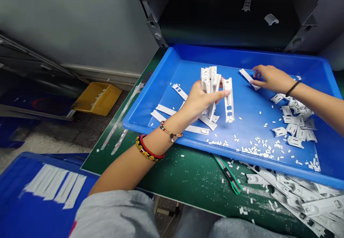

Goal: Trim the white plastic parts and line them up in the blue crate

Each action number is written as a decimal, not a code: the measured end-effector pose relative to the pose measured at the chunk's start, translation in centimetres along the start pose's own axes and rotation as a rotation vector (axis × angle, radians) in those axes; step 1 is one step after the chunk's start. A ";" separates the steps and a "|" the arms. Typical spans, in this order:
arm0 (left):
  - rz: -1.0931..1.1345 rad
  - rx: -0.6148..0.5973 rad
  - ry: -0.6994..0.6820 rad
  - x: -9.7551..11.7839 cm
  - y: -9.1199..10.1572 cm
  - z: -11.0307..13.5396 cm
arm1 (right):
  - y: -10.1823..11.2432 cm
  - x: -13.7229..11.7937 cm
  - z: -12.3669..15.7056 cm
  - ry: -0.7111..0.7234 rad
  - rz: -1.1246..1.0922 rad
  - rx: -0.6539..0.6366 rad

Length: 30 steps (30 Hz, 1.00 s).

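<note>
My left hand (197, 100) is closed around a bundle of white plastic strips (208, 84) above the blue tray (185, 66). One more white strip (228, 100), with slots and holes, stands out from the bundle under my left thumb. My right hand (271, 78) is over the tray's far right part, fingers curled but apart. Its thumb is at the near end of a single white strip (247, 77); whether it presses on it I cannot tell. Several flat white strips (197, 129) lie in the tray below and behind my left hand.
Short curved white pieces (295, 123) are heaped in the tray's right side, with small white scraps (258, 150) along the front. A green utility knife (229, 175) and more white parts (303, 195) lie on the green table. A black conveyor belt (215, 16) rises behind. A yellow bin (98, 98) sits left.
</note>
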<state>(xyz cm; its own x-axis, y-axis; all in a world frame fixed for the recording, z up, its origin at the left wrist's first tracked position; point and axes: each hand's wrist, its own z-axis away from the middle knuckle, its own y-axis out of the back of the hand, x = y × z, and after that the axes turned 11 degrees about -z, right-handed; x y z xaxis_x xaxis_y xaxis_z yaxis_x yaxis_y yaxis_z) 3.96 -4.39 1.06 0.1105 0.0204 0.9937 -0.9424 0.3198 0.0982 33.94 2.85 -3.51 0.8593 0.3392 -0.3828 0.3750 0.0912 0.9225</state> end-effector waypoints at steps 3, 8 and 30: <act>0.014 -0.045 0.005 -0.2 0.1 -0.1 | -1.4 -1.1 -0.6 -0.087 -0.192 -0.093; 0.042 -0.054 0.009 -0.4 0.2 -0.1 | -1.1 -6.8 2.3 -0.077 -0.964 -0.197; -0.067 -0.094 -0.061 -0.5 -0.4 -0.3 | -3.2 -12.5 4.8 -0.021 -1.365 -0.370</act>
<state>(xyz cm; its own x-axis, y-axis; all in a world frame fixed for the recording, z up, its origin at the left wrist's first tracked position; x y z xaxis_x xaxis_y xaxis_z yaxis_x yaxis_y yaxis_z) 4.40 -4.25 0.50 0.1495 -0.0610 0.9869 -0.8995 0.4060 0.1614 23.61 -6.19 -1.93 -0.0934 -0.2278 -0.9692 0.7947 0.5694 -0.2104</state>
